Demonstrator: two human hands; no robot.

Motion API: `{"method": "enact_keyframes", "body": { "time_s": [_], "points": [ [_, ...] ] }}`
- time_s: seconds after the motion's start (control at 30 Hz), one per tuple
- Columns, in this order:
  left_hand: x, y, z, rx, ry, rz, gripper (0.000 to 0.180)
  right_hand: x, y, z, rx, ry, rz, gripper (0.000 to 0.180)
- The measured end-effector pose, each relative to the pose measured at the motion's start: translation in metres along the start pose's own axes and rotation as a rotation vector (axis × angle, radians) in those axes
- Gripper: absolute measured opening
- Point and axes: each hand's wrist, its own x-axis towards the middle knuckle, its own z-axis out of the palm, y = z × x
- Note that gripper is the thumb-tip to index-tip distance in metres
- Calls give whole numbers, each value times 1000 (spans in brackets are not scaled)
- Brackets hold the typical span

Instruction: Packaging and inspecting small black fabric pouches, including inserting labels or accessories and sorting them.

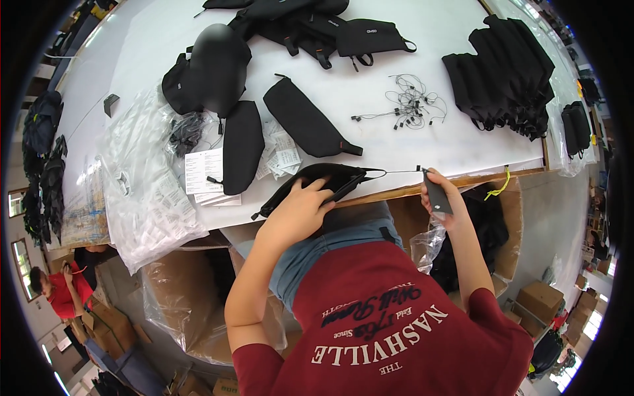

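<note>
My left hand [297, 210] grips a black zip pouch [348, 185] at the table's near edge, its fingers reaching into the open mouth. In my right hand [452, 198] a dark grey hang tag [436, 191] is pinched between thumb and fingers. A thin tag string [401, 172] runs taut from the tag to the loop at the pouch's right end. Just beyond lie two more black pouches, one upright-lying [242, 148] and one slanted [307, 117]. A tangle of black tag strings [411, 102] rests to their right.
Stacked black pouches [498, 76] lie far right, and a heap of black bags [297, 26] at the back. Clear plastic bags [148, 171] and printed sheets [203, 170] cover the left. A yellow cord [500, 187] hangs at the edge. Another person [66, 290] stands left.
</note>
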Motion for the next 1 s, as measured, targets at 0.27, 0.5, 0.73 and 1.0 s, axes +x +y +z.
{"method": "enact_keyframes", "body": {
  "time_s": [0.27, 0.5, 0.73, 1.0],
  "points": [
    [1, 0, 0, 12, -21, -33, 24, -24, -27, 19, -70, -179, 13, 25],
    [0, -2, -1, 8, -15, -18, 24, -23, -48, -7, -737, -133, -80, 16],
    [4, 3, -6, -1, -31, -36, 24, 73, -27, 15, 480, -154, -444, 18],
    [3, -3, 4, -11, 11, 15, 22, 115, -4, 92, 779, -397, -29, 31]
  ]
}}
